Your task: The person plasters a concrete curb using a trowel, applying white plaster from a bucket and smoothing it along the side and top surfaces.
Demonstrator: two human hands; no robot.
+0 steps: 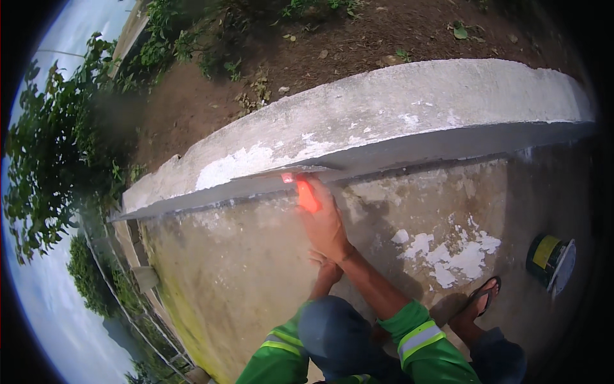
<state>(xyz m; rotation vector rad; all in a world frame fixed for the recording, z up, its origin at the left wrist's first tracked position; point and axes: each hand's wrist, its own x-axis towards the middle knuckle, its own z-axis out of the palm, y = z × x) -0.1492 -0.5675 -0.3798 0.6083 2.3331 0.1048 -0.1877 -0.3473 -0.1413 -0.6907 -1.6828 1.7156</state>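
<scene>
Your right hand [325,224] is clenched around the orange handle [307,196] of a scraper, gripping it from below with the fingers wrapped tight. Just above the grip, the tool's blade end [288,178] presses against the underside of the concrete coping [384,121], right where a patch of white paint [236,165] flakes along the edge. Below the grip, your left hand [326,267] rests against the stained wall face [256,256], close under the right wrist; you cannot tell from here whether it is closed or loose. Well to the right of the grip and lower, a small paint can [547,256] with a yellow label lies on its side near your sandalled foot [481,299].
</scene>
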